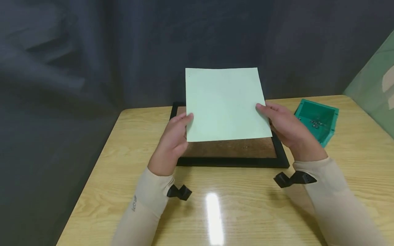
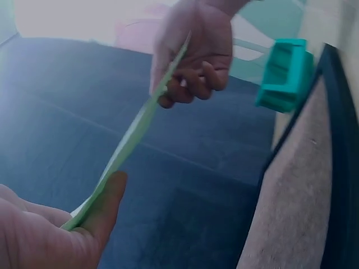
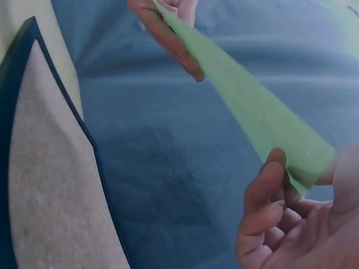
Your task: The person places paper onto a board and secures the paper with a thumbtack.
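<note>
Pinching pale green paper sheet [image 1: 226, 104] by side edges in left hand [image 1: 171, 136] and right hand [image 1: 284, 127], above black-framed board [image 1: 231, 149]; apparently positioning, next probably calling for level lowering

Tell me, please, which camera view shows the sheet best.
The head view: the sheet shows its broad face there, with all four corners visible. The left wrist view shows only a near edge-on strip; the right wrist view, a slanted wedge.

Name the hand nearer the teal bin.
Right. The right hand is just left of the teal bin; the left hand is much farther left, gripping the paper.
</note>
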Action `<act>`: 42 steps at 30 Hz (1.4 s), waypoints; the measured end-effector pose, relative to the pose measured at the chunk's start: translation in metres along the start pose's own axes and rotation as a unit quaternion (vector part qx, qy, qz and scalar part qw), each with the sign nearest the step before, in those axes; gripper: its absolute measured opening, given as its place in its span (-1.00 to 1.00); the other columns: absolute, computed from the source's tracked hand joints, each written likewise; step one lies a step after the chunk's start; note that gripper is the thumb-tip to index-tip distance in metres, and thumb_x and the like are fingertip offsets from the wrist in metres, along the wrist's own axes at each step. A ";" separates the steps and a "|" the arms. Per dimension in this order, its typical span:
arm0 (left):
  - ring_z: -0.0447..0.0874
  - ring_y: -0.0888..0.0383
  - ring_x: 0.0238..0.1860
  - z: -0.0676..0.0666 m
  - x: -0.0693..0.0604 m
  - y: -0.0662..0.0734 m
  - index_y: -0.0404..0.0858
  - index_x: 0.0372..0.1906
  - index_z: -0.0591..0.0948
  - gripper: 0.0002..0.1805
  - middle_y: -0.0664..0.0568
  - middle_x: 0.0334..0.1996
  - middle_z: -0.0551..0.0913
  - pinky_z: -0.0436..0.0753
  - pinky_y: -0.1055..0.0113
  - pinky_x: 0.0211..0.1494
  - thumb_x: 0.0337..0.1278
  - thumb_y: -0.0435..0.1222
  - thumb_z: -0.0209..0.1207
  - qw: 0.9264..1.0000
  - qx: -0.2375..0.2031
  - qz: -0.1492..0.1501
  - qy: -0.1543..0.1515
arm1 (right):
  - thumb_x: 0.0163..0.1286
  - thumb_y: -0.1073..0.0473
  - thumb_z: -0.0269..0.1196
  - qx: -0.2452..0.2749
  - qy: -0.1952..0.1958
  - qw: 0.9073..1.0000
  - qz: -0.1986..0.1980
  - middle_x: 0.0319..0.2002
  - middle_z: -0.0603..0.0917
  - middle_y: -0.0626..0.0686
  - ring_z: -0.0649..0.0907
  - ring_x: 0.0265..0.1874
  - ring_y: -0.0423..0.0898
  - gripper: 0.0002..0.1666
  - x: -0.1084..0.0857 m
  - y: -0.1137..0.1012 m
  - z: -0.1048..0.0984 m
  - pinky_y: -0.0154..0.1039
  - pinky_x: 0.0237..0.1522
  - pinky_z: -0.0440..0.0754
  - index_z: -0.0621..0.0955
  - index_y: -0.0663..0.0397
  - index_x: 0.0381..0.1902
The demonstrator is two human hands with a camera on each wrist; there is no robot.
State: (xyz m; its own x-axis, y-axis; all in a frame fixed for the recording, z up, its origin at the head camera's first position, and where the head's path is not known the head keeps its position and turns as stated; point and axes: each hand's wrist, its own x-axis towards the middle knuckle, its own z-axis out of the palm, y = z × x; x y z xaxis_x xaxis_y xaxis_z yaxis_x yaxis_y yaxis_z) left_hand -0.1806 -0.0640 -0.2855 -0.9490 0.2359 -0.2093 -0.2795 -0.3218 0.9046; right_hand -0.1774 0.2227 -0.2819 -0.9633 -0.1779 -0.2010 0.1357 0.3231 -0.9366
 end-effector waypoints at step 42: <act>0.09 0.02 0.50 -0.025 0.060 -0.047 -0.39 0.49 0.18 -0.43 -0.17 0.49 0.14 0.23 0.20 0.52 0.45 -0.46 -0.09 0.996 -0.033 -0.057 0.063 | 0.55 0.03 -0.07 -0.025 0.025 0.998 0.061 -0.39 0.63 -0.21 0.64 -0.40 -0.30 -0.41 0.047 0.049 0.008 -0.31 -0.22 0.62 0.43 0.39 0.29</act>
State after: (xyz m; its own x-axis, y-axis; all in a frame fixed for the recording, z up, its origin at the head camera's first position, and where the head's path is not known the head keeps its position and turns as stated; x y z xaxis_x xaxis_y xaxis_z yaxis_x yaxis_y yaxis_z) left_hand -0.2282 -0.0575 -0.3494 -0.9199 0.1593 -0.3582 -0.3920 -0.3591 0.8470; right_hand -0.2142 0.2223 -0.3393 -0.9510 -0.0874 -0.2966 0.2423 0.3853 -0.8904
